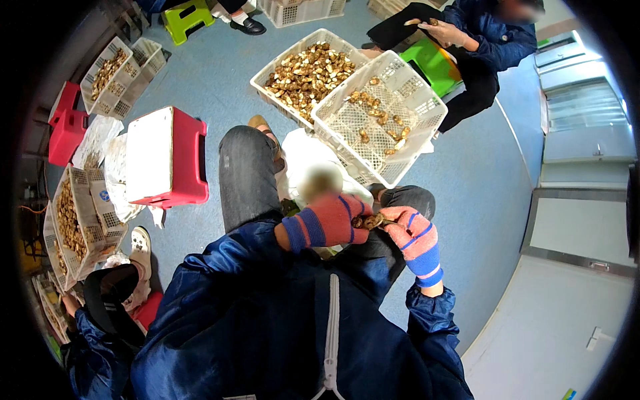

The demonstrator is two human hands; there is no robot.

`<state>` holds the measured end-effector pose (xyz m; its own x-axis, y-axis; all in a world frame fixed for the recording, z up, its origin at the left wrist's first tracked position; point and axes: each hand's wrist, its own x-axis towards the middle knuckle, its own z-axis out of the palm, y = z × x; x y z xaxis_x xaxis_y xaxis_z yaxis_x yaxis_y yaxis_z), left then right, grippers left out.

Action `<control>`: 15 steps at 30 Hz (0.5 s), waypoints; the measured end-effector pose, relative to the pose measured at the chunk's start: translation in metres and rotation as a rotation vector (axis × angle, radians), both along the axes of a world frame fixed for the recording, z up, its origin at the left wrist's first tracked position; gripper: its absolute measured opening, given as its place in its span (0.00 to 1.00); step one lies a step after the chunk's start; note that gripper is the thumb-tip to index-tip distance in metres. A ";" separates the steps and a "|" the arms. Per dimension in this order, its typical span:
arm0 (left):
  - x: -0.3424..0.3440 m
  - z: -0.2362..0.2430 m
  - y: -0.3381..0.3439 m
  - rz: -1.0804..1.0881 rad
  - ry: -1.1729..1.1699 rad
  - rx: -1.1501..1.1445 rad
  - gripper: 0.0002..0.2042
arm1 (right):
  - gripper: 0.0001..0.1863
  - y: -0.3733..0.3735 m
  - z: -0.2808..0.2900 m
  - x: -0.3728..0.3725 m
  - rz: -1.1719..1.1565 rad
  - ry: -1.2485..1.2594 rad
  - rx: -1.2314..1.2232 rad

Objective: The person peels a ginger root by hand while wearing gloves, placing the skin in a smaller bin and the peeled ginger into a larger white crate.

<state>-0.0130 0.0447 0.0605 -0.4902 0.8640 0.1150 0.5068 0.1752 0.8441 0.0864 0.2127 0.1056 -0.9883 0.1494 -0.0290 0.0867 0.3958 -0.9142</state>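
My left hand (327,223), in a pink glove with blue stripes, is closed on small brown mushrooms (363,222) above my lap. My right hand (410,240), in a matching glove, pinches the same mushrooms from the right with its fingertips. Just beyond my hands a white sack (300,157) lies between my knees, its middle blurred. Past it a white plastic crate (427,100) with a few mushrooms rests partly on another crate (267,80) heaped with mushrooms.
A red stool with a white top (150,157) stands left. More mushroom crates (93,193) line the left side, beside another worker's leg (110,293). A co-worker (487,47) sits upper right on a green stool (420,63). White panels (567,307) run along the right.
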 end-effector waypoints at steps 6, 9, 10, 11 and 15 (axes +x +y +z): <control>0.005 -0.007 0.001 0.064 0.173 -0.073 0.17 | 0.08 -0.005 -0.002 -0.004 0.054 0.132 0.266; 0.008 -0.009 0.000 0.117 0.227 -0.073 0.17 | 0.08 -0.001 -0.005 -0.004 -0.040 -0.067 0.042; 0.008 -0.008 0.000 0.131 0.251 -0.085 0.17 | 0.08 -0.002 -0.005 -0.004 -0.034 -0.068 0.042; 0.009 -0.004 0.000 0.138 0.247 -0.083 0.17 | 0.07 -0.004 -0.004 -0.004 0.011 -0.007 0.132; 0.006 0.005 0.004 0.107 0.210 -0.168 0.14 | 0.04 -0.007 -0.013 -0.004 0.014 0.100 0.220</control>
